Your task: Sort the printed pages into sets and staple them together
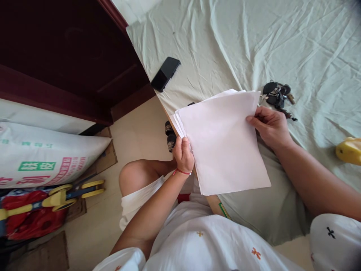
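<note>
A small stack of white paper sheets (225, 143) is held up over the near edge of the cloth-covered table (214, 56). Its sheets fan slightly apart along the left and top edges. My left hand (184, 154), with a red string at the wrist, is closed on the left edge, thumb in front. At the upper right edge, my right hand (270, 126) pinches the paper between thumb and fingers. The fingertips behind the paper are hidden. Just beyond my right hand lies a bunch of keys (276, 94).
A black phone (166, 73) lies at the table's left edge, and a yellow object (349, 150) sits at the far right. On the floor to the left are a large white printed sack (50, 150) and a yellow wheeled toy (60, 197). A dark red door (70, 49) stands behind.
</note>
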Demonstrator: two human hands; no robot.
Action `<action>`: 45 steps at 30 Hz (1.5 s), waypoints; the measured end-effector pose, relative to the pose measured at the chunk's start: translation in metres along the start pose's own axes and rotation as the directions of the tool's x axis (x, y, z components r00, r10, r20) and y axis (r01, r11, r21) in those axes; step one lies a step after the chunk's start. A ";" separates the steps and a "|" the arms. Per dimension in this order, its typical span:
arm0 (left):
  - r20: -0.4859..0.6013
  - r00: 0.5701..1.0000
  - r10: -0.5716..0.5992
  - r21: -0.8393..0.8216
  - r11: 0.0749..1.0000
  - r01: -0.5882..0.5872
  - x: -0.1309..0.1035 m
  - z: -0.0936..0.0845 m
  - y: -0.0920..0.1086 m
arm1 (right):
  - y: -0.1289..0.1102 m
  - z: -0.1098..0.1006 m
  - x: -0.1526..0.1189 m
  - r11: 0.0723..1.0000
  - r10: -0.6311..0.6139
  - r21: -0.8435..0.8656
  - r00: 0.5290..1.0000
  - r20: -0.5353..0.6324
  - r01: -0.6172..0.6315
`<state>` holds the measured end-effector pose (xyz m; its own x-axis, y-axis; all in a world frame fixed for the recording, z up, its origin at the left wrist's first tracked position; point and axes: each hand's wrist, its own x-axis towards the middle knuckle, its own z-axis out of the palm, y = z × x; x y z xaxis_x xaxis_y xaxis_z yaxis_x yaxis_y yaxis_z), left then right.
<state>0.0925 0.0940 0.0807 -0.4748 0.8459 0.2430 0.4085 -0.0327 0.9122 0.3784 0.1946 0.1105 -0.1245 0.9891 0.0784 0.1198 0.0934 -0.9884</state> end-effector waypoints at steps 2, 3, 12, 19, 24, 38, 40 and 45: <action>-0.008 1.000 -0.006 0.000 1.000 0.006 0.000 0.000 0.000 | 0.000 -0.001 0.000 1.000 -0.006 -0.021 1.000 0.018 0.006; -0.005 1.000 -0.011 0.002 1.000 0.011 0.000 0.000 0.001 | 0.001 -0.001 0.000 0.999 -0.009 -0.032 0.999 0.034 0.010; 0.062 0.998 0.016 0.046 0.999 -0.018 -0.001 -0.001 -0.002 | 0.009 -0.005 -0.001 0.997 -0.050 -0.051 0.997 0.056 0.053; 0.096 0.995 0.020 0.076 0.997 -0.027 0.000 -0.001 0.004 | 0.003 0.001 0.002 0.998 -0.019 0.052 0.999 -0.039 0.021; 0.081 0.996 0.034 0.090 0.995 -0.041 0.001 -0.001 0.008 | 0.003 0.002 0.004 0.999 0.000 0.051 0.997 -0.072 0.003; 0.098 0.994 0.039 0.097 0.994 -0.049 0.002 0.001 0.005 | 0.007 0.000 0.002 0.998 0.015 -0.056 0.999 -0.049 -0.018; 0.086 0.995 0.045 0.091 0.994 -0.053 0.001 0.001 0.004 | 0.006 0.001 0.002 0.999 0.013 -0.046 0.998 -0.055 -0.016; 0.068 0.996 0.053 0.051 0.997 -0.056 0.000 0.000 0.006 | 0.002 0.001 0.002 0.999 0.034 -0.002 0.999 0.005 -0.034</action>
<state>0.0949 0.0933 0.0861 -0.3982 0.8774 0.2678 0.4741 -0.0531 0.8789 0.3769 0.1968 0.1083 -0.1252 0.9911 0.0442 0.1257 0.0600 -0.9902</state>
